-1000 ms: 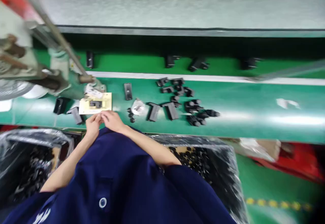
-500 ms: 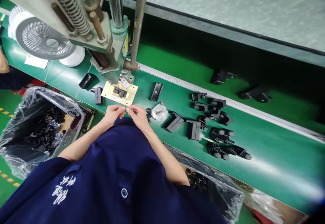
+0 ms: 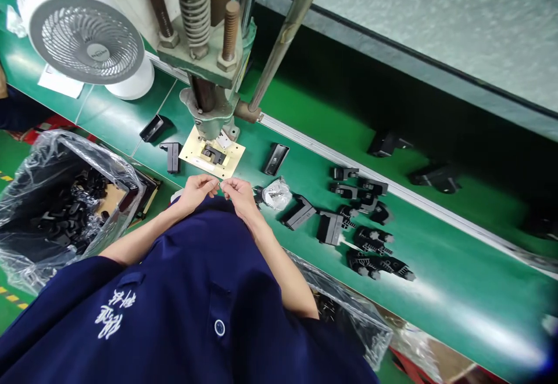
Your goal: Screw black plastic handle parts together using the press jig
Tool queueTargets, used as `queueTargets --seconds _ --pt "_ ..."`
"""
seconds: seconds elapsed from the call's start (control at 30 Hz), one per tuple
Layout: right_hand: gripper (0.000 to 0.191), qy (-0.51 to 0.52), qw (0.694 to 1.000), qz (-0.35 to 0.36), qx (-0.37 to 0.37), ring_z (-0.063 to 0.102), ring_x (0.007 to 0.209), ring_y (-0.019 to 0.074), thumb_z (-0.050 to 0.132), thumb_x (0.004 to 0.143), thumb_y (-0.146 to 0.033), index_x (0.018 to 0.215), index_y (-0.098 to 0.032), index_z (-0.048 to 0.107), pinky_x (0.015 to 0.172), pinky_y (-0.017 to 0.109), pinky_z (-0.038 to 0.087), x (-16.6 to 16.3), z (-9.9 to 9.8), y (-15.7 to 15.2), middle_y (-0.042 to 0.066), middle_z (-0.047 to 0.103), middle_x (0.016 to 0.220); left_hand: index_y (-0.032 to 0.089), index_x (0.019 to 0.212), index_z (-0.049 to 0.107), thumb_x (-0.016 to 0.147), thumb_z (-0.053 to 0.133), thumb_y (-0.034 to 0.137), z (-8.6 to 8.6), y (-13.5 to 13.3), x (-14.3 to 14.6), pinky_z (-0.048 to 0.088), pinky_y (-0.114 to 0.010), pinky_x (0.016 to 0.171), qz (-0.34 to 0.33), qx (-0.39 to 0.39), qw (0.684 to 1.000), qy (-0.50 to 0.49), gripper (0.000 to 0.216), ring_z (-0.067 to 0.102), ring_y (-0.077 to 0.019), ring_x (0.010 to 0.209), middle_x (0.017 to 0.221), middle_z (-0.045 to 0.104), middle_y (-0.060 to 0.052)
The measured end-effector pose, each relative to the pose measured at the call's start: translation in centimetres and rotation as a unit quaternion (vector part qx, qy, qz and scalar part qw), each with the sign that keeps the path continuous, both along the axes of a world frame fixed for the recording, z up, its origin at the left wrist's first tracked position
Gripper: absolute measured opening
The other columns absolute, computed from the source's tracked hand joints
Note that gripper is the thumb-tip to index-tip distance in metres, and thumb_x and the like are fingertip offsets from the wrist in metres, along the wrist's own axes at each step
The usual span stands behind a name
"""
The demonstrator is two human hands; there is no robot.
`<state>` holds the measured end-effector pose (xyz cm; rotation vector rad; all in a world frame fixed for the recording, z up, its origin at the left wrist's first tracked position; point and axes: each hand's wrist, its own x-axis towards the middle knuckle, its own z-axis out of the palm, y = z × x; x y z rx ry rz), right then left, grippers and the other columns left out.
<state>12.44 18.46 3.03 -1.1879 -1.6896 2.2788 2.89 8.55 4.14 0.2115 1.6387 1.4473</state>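
Note:
My left hand and my right hand meet fingertip to fingertip at the bench's near edge. Both are closed in a pinch, and whatever sits between the fingers is too small to make out. Just beyond them lies a cream fixture plate under the press head, with a black plastic part seated in it. Right of my right hand is a clear plastic bag with small dark pieces inside. A black rectangular housing rests behind the bag.
Black housings and several ribbed black parts lie to the right. A plastic-lined bin of black parts stands at left, another below the bench at right. A white fan stands back left, beyond which another person's sleeve shows.
The view has shifted, so the press and fan appear larger and the press lies further right. My hands stay pinched together at nearly the same place.

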Motion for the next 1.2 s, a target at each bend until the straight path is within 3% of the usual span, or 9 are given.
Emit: queueTargets --seconds 0.17,0.37,0.83,1.2 --pt "0.028 -0.011 1.0 0.009 0.004 0.04 0.048 0.0081 0.06 0.068 -0.044 0.065 -0.016 0.058 0.047 0.022 0.034 -0.3 0.0 -0.3 -0.003 0.048 0.053 0.013 0.063 0.062 0.065 0.069 0.033 -0.6 -0.4 -0.6 0.042 -0.021 0.048 -0.027 0.007 1.0 0.004 0.021 0.05 -0.008 0.047 0.053 0.058 0.0" --pt "0.026 -0.023 0.997 0.039 0.065 0.041 0.052 0.0092 0.06 0.07 -0.042 0.068 -0.016 0.061 0.052 0.023 0.035 -0.7 -0.2 -0.4 -0.002 0.052 0.057 0.013 0.06 0.056 0.07 0.063 0.031 -1.8 -0.5 -1.0 0.038 -0.019 0.045 -0.042 -0.012 0.999 0.013 0.022 0.045 -0.0061 0.043 0.05 0.053 0.002" --pt "0.024 -0.031 0.982 0.115 0.144 0.04 0.054 0.0106 0.054 0.069 -0.04 0.068 -0.017 0.058 0.054 0.024 0.034 -3.3 -3.3 -0.8 -0.001 0.052 0.06 0.015 0.057 0.049 0.071 0.051 0.007 -3.7 -1.3 -3.2 0.033 -0.022 0.053 -0.072 -0.067 0.992 0.084 0.016 0.042 -0.0085 0.05 0.051 0.048 0.004" --pt "0.028 -0.052 0.984 0.083 0.149 0.042 0.054 0.0114 0.053 0.072 -0.045 0.068 -0.017 0.055 0.053 0.024 0.036 -4.5 -5.5 -1.6 -0.001 0.051 0.06 0.017 0.056 0.046 0.071 0.048 0.01 -6.3 -0.9 -5.0 0.033 -0.025 0.056 -0.116 -0.081 0.985 0.1 0.017 0.041 -0.0111 0.052 0.05 0.046 0.004"
